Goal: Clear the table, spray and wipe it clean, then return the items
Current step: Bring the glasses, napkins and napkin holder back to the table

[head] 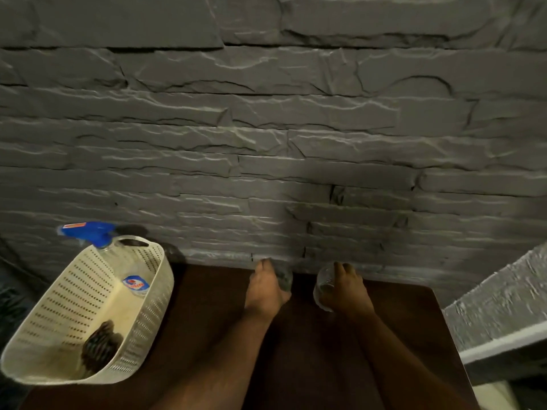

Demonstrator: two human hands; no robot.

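Over the far edge of the dark brown table (207, 321), my left hand (265, 288) is wrapped around a clear glass (284, 276), close to the wall. My right hand (344, 290) grips a second clear glass (321, 287) beside it. Both glasses are partly hidden by my fingers. At the table's left end stands a cream perforated basket (154, 315). Inside it leans a clear spray bottle (133, 279) with a blue trigger head, and a dark cloth (100, 344) lies on the basket floor.
A dark grey stone-textured wall (266, 143) rises directly behind the table. A grey textured ledge (500, 306) with a white edge juts in at the right, past the table's right edge.
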